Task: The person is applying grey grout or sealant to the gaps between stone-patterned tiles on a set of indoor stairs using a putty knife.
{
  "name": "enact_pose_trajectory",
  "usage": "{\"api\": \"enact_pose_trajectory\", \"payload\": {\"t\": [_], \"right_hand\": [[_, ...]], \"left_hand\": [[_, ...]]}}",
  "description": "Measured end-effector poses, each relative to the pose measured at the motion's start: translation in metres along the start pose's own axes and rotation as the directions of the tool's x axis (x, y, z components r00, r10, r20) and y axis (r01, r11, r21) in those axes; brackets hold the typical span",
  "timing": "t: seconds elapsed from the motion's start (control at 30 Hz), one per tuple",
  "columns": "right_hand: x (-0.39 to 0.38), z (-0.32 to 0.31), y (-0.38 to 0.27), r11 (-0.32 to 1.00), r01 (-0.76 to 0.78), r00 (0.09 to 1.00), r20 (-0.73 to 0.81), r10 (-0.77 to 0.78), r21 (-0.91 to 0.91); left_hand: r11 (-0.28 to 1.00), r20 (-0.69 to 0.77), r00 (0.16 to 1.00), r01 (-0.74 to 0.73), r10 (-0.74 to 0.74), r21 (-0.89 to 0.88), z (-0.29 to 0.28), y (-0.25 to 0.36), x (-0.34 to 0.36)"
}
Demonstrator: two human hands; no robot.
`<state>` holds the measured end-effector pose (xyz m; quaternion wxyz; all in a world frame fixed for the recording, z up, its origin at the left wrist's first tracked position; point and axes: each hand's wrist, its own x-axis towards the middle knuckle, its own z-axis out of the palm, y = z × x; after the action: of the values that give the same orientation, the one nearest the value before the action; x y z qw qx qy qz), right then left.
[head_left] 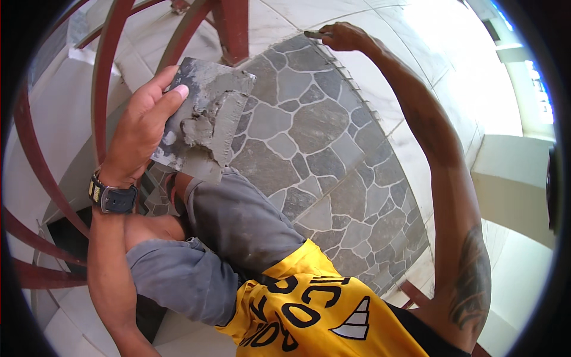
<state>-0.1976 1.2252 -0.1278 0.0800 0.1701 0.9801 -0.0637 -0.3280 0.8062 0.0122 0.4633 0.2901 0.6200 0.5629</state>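
My left hand (140, 116) grips a flat, dark board (189, 76) by its edge, thumb on top. A lump of wet grey mortar (205, 128) is spread across the board and reaches its right edge. Stretched far forward, my right hand (348, 37) is closed around a small narrow tool (313, 34), whose exact kind is too small to make out. The tool's tip is by the far corner of the grey stone-patterned paving (318, 128), where it borders white marbled tiles (386, 77).
Curved dark-red metal bars (107, 77) stand close on my left, and a red post (233, 33) rises at the paving's far left. My bent knee in grey shorts (238, 208) lies under the board. A pale ledge (511, 184) juts in at the right.
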Motion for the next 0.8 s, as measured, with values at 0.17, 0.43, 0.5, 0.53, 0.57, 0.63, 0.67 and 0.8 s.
{"api": "enact_pose_trajectory", "payload": {"t": [0.17, 0.43, 0.5, 0.53, 0.57, 0.63, 0.67, 0.8], "right_hand": [[0.055, 0.002, -0.009, 0.977, 0.151, 0.979, 0.162, -0.127, -0.150], [0.082, 0.034, 0.021, 0.844, 0.436, 0.898, 0.088, -0.431, -0.314], [0.073, 0.038, 0.050, 0.734, 0.531, 0.831, 0.093, -0.548, -0.424], [0.067, 0.040, 0.062, 0.593, 0.613, 0.737, 0.108, -0.667, -0.522], [0.067, 0.038, 0.038, 0.597, 0.623, 0.727, 0.093, -0.680, -0.505], [0.054, 0.025, -0.006, 0.784, 0.492, 0.865, 0.311, -0.393, -0.379], [0.034, 0.020, -0.004, 0.912, 0.407, 0.903, 0.176, -0.393, -0.055], [-0.015, 0.020, -0.005, 0.942, 0.326, 0.940, 0.134, -0.315, -0.074]], "left_hand": [[0.998, -0.069, 0.997, -0.012, 0.016, 0.067, -0.012, 0.000, -0.009], [1.000, -0.127, 0.991, 0.029, -0.028, 0.006, -0.026, -0.012, -0.001], [1.000, -0.113, 0.993, 0.014, -0.011, 0.026, -0.020, -0.013, 0.010], [1.000, -0.037, 0.999, 0.014, -0.014, -0.001, -0.018, -0.016, 0.018], [0.999, -0.052, 0.998, 0.034, -0.033, 0.013, -0.020, -0.014, 0.017], [0.996, -0.070, 0.995, 0.072, -0.068, 0.057, -0.023, -0.012, 0.014], [0.997, -0.052, 0.997, 0.067, -0.065, 0.046, -0.020, -0.014, 0.019], [0.996, -0.045, 0.996, 0.072, -0.070, 0.046, -0.014, -0.021, 0.027]]}}
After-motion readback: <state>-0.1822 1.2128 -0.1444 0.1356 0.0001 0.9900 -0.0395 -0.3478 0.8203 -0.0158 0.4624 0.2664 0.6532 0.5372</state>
